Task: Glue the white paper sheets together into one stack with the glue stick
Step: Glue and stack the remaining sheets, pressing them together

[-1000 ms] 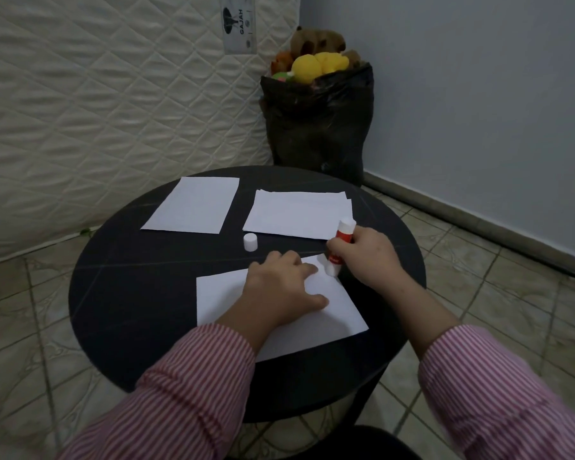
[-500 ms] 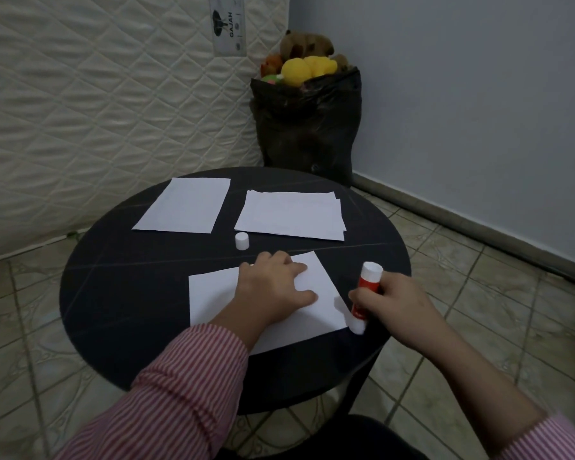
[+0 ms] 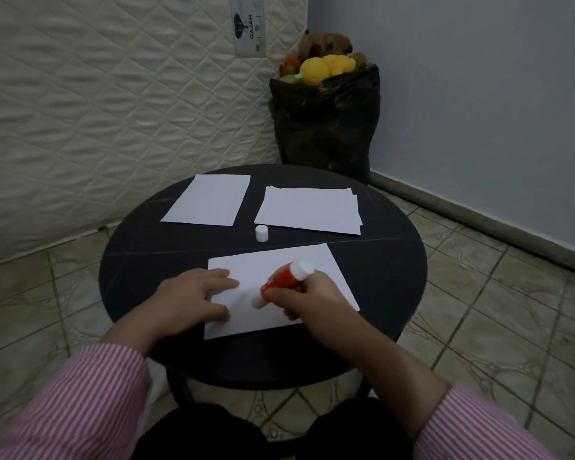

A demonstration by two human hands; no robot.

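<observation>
White sheet (image 3: 279,270) at the near edge of the black tabletop (image 3: 140,260) — left hand (image 3: 193,302) flat, fingers spread on its left edge; right hand (image 3: 307,298) gripping the glue stick (image 3: 281,282), tip on the sheet's middle. Risk — paper creasing if the hold-down slips.

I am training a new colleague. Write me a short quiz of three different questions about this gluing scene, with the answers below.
1. True or false: the white cap is on the glue stick.
2. Which hand holds the glue stick? A) left hand B) right hand C) neither
3. Fill in: the left hand presses flat on the near ______ on the round black table.

Key
1. False. The cap stands alone on the table, between the near paper sheet and the two far papers.
2. B. The right hand grips it, tilted, its tip on the sheet.
3. paper sheet
</observation>
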